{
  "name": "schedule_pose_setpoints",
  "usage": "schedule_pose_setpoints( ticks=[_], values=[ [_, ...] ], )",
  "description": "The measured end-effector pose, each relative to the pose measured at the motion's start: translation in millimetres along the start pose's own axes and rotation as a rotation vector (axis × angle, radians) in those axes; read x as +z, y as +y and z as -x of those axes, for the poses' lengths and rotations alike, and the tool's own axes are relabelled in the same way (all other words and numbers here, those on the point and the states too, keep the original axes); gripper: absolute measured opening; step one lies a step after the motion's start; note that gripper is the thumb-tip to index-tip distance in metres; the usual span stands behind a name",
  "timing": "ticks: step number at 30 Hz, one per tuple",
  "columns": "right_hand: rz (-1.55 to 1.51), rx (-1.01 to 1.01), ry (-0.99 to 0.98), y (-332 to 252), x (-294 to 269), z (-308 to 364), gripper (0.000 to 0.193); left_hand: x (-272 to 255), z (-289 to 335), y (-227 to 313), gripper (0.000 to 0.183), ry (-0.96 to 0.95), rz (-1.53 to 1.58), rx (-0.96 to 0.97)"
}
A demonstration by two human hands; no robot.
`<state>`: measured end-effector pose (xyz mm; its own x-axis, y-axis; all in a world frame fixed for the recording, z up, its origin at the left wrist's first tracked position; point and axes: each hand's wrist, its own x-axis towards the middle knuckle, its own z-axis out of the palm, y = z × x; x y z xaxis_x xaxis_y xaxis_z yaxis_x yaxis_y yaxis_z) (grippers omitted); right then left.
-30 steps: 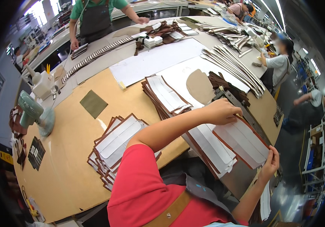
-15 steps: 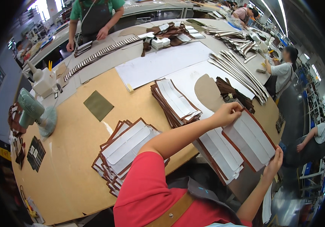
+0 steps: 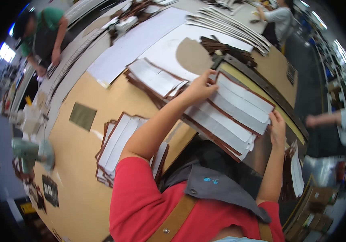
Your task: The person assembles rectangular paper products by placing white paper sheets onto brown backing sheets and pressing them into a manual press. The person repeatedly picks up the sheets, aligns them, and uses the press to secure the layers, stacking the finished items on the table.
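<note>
Between my two hands is a flat white-faced panel with brown edging (image 3: 247, 105). My left hand (image 3: 202, 86) pinches its far left corner, and the fingers of my right hand (image 3: 277, 126) close on its near right edge. Beneath and left of it lies a stack of similar panels (image 3: 217, 126), partly covered by the held one. Just beyond the panel runs a dark metal bar (image 3: 257, 78) beside a yellow strip (image 3: 247, 76). Whether the panel touches the strip I cannot tell.
More panels are piled on the tan table (image 3: 74, 161), in a far stack (image 3: 150, 76) and a left stack (image 3: 116, 139). Behind are a beige rounded piece (image 3: 191, 55), brown strips (image 3: 225, 49) and long pale strips (image 3: 229, 28). A green fan (image 3: 30, 153) stands left; co-workers are around.
My view has turned to the right, bringing the metal bar and yellow strip into sight. Both hands still hold the panel, which now lies closer to that bar.
</note>
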<state>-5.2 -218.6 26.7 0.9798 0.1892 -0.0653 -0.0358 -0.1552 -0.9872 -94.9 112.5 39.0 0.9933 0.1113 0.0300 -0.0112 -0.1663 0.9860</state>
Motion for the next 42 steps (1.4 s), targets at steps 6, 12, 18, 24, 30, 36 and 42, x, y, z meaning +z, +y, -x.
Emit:
schedule_pose_setpoints(
  ticks=[6, 12, 18, 24, 30, 36, 42],
  values=[
    [-0.134, -0.162, -0.021, 1.7, -14.1, -17.5, 0.015, -74.9, 65.3, -38.0, 0.043, 0.698, -0.243, -0.008],
    [-0.171, -0.052, -0.054, 12.5, 8.9, -20.5, 0.014, -139.5, 47.0, -112.7, 0.058, 1.098, -0.566, -0.367],
    [-0.19, -0.056, -0.065, 20.6, -2.8, -21.6, 0.014, -133.1, 23.4, -95.5, 0.058, 1.213, -0.665, -0.709],
    [-0.138, -0.088, -0.098, 20.9, -1.2, -21.4, 0.013, -139.7, 17.7, -105.5, 0.033, 1.079, -0.625, -0.728],
    [-0.12, -0.08, -0.082, 20.8, -1.3, -18.1, 0.015, -223.9, 63.7, -117.4, 0.016, 1.514, -0.052, -0.036],
    [-0.105, -0.093, -0.056, 17.0, 1.3, -12.4, 0.014, -309.5, 158.6, -164.4, 0.017, 1.656, 0.345, -0.057],
    [-0.047, -0.106, -0.031, 15.4, 3.4, -10.2, 0.015, -316.5, 165.1, -194.2, 0.035, 1.585, -0.611, -0.669]
  ],
)
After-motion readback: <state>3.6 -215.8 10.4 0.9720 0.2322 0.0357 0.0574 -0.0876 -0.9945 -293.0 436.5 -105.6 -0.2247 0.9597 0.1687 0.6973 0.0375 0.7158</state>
